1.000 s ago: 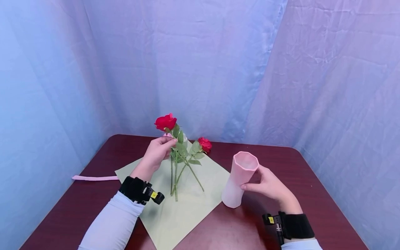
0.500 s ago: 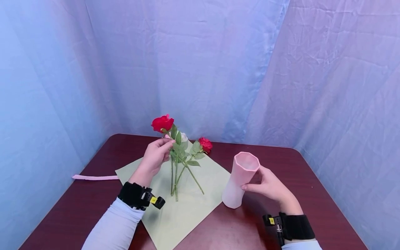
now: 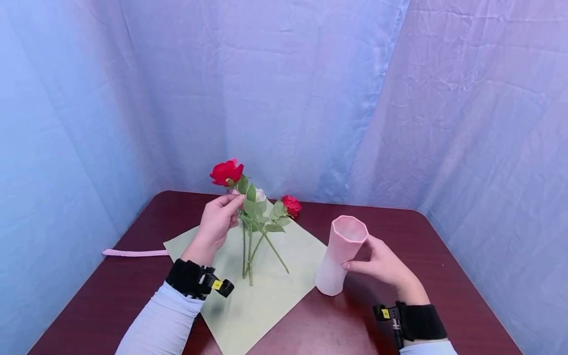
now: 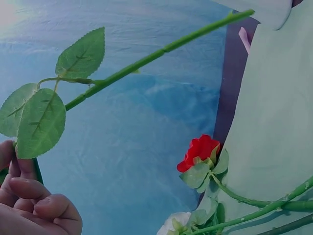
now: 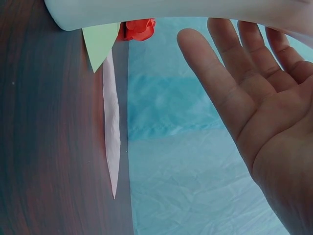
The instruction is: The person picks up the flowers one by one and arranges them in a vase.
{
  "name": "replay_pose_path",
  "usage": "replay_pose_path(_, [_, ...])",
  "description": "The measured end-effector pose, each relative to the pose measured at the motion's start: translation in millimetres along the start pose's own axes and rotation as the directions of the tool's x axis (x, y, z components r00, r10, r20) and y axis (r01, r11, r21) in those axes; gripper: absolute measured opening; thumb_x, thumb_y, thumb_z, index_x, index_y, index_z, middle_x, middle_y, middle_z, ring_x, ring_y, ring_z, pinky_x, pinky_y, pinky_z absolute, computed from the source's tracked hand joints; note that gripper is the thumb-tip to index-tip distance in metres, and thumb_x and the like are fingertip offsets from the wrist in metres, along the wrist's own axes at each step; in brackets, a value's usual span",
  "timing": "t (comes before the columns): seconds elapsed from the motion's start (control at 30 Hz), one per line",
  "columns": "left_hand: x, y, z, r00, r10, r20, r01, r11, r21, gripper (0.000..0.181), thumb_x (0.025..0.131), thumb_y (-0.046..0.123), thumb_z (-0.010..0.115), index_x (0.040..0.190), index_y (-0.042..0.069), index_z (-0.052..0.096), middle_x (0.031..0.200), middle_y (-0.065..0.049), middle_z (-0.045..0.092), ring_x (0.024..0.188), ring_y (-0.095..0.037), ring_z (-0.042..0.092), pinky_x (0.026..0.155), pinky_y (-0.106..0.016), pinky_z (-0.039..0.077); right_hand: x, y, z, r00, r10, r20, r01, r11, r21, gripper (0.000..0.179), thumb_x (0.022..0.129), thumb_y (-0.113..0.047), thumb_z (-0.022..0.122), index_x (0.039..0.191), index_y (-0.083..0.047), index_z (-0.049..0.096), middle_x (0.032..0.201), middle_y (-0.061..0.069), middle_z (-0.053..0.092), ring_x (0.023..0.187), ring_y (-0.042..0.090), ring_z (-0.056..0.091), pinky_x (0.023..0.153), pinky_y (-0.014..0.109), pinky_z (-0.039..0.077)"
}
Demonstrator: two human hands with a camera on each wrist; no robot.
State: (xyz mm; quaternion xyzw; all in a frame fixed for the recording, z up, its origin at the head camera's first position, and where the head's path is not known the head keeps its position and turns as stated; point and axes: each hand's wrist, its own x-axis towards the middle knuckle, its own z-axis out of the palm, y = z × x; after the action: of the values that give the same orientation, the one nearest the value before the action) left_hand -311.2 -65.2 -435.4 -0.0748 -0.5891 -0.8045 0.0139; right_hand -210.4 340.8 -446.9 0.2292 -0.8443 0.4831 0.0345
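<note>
The held red rose point(image 3: 226, 172) is up in the air above the far part of the pale green sheet point(image 3: 266, 301), its bloom leaning left and its stem slanting down to the right. The person's left hand point(image 3: 216, 222) pinches that stem just under the bloom, fingers and thumb grasping it. Over the last second the hand and bloom have drifted slightly left — a small shift, with more of the white flower point(image 3: 260, 195) now showing behind the leaves. In the left wrist view the lower stem runs free, apart from the flowers lying below; I judge this one stem to be sorted out from the rest, and not brought to the vase.

On the sheet lie the other stems, crossing one another, with a second red rose point(image 3: 291, 205) at its right edge and a pink bloom point(image 3: 234, 192) mostly hidden.

The pink-and-white vase point(image 3: 335, 261) stands just beside the sheet on the desk point(image 3: 452, 301). It has not moved — the right hand point(image 3: 386, 264) grasps it, thumb in front, fingers behind, seemingly to steady it. Farther left, a pink ribbon point(image 3: 135, 253) pokes out beside the sheet.
</note>
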Motion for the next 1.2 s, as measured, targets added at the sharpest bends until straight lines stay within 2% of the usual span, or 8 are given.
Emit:
replay_pose_path(0.2, [-0.6,8.3,1.8,0.999,0.035,-0.008,-0.035,0.999,0.002,0.012,0.096,0.023,0.074,0.097,0.011,0.074,0.08,0.001,0.068,0.054,-0.011,0.037,0.053,-0.025,0.031,0.9,0,0,1.0,0.002,-0.008,-0.002,1.0,-0.018,0.066,0.078,-0.013,0.09,0.135,-0.017,0.057,0.121,0.004,0.068,0.107,0.023,0.067,0.086,0.038,0.057])
replay_pose_path(0.43, [-0.3,18.0,3.4,0.999,0.044,-0.004,-0.044,0.999,-0.006,0.019,0.093,0.029,0.078,0.097,0.01,0.076,0.081,0.0,0.07,0.053,-0.012,0.035,0.054,-0.026,0.032,2.1,-1,1,1.0,0.011,-0.004,-0.011,1.0,-0.011,0.065,0.078,-0.013,0.09,0.135,-0.016,0.057,0.119,0.005,0.068,0.104,0.024,0.069,0.083,0.04,0.058])
replay_pose_path(0.67, [0.0,28.6,8.8,0.999,0.049,-0.006,-0.049,0.998,-0.049,0.019,0.092,0.029,0.078,0.096,0.01,0.076,0.08,0.002,0.071,0.053,-0.011,0.034,0.055,-0.025,0.032,4.0,-2,2,1.0,-0.003,-0.016,0.003,0.999,-0.049,0.067,0.077,-0.016,0.091,0.135,-0.019,0.059,0.121,0.002,0.068,0.109,0.021,0.066,0.088,0.038,0.056])
replay_pose_path(0.97, [1.5,43.5,12.0,0.998,0.056,0.002,-0.056,0.993,-0.107,0.023,0.092,0.031,0.079,0.098,0.009,0.075,0.08,0.002,0.07,0.055,-0.011,0.035,0.052,-0.023,0.03,6.3,0,5,1.0,-0.022,0.014,0.022,1.0,-0.021,0.067,0.079,-0.013,0.089,0.137,-0.013,0.056,0.122,0.007,0.067,0.105,0.023,0.068,0.084,0.039,0.058])
replay_pose_path(1.2, [2.9,51.6,13.9,0.998,0.065,0.014,-0.062,0.984,-0.166,0.016,0.095,0.027,0.076,0.093,0.011,0.073,0.079,0.003,0.069,0.056,-0.01,0.038,0.053,-0.024,0.032,6.6,1,5,1.0,-0.026,0.016,0.027,1.0,-0.01,0.065,0.08,-0.011,0.088,0.136,-0.011,0.056,0.121,0.009,0.067,0.103,0.022,0.069,0.083,0.039,0.058])
